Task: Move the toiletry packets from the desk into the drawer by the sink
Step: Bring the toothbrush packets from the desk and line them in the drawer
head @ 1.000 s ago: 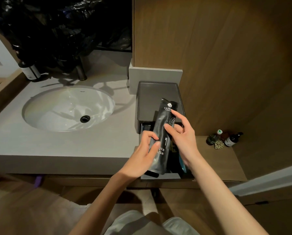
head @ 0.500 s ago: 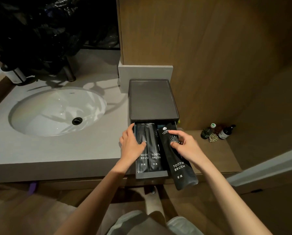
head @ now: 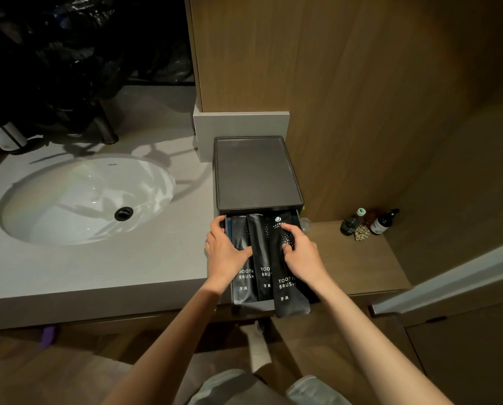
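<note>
We saw a dim, warm scene lit from above: the sink (head: 69,206) gleamed with soft glare, branching shadows fell on the counter (head: 157,258), the upper left corner sank into black, and straight edges bowed toward the borders.

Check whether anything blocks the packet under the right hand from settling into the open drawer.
Nothing visible blocks it. The drawer is open, and the right hand holds the third packet in beside two packets inside; only its near end overhangs the drawer's front wall.
</note>
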The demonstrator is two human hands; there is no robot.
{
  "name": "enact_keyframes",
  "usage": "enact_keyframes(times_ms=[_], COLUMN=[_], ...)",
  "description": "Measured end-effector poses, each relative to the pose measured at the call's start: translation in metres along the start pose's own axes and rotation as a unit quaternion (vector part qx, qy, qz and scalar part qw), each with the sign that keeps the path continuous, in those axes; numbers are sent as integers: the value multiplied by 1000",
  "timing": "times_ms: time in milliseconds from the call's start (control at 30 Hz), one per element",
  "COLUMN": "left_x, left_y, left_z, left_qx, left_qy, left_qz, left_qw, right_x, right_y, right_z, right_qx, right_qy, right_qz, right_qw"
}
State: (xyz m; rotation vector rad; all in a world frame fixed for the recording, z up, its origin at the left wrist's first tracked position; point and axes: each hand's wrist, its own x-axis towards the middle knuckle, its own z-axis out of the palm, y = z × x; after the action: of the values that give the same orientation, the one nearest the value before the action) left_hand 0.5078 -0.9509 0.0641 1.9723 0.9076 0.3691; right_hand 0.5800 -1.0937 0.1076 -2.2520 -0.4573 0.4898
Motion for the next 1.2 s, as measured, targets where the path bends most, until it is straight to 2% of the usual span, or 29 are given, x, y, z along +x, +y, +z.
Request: enact_keyframes(times_ms=[267, 433, 500, 600, 667, 733, 867, 1000, 1100, 1200], left_x=[-5, -6, -12, -22, -26, -27, -27, -25, -23, -23], left_y=[-7, -5, -2, 8, 16, 20, 14, 2, -1, -2], left_z=[-2, -8, -11, -16, -19, -18, -13, -14, -17, -17], left_qx=[-15, -57, -7, 137, 205, 259, 362, 404, 414, 417], left_qy=[-2, -35, -9, 56, 54, 25, -61, -97, -105, -106], left_qz=[10, -4, 34, 166, 252, 296, 280, 262, 251, 251], left_qw=[1000, 998, 999, 975, 944, 919, 887, 871, 868, 867], right_x=[10, 17, 18, 19, 20, 20, 18, 5, -7, -14], right_y=[4, 3, 2, 2, 2, 2, 3, 5, 6, 4], right_z=[8, 10, 12, 13, 13, 13, 12, 7, 5, 4], right_qx=[63, 83, 94, 98, 90, 91, 123, 176, 116, 49], right_qy=[19, 32, 36, 39, 41, 43, 30, -54, -105, -104], right_qz=[28, 33, 40, 46, 43, 35, 33, 39, 42, 43], right_qw=[997, 995, 994, 993, 994, 994, 991, 982, 987, 992])
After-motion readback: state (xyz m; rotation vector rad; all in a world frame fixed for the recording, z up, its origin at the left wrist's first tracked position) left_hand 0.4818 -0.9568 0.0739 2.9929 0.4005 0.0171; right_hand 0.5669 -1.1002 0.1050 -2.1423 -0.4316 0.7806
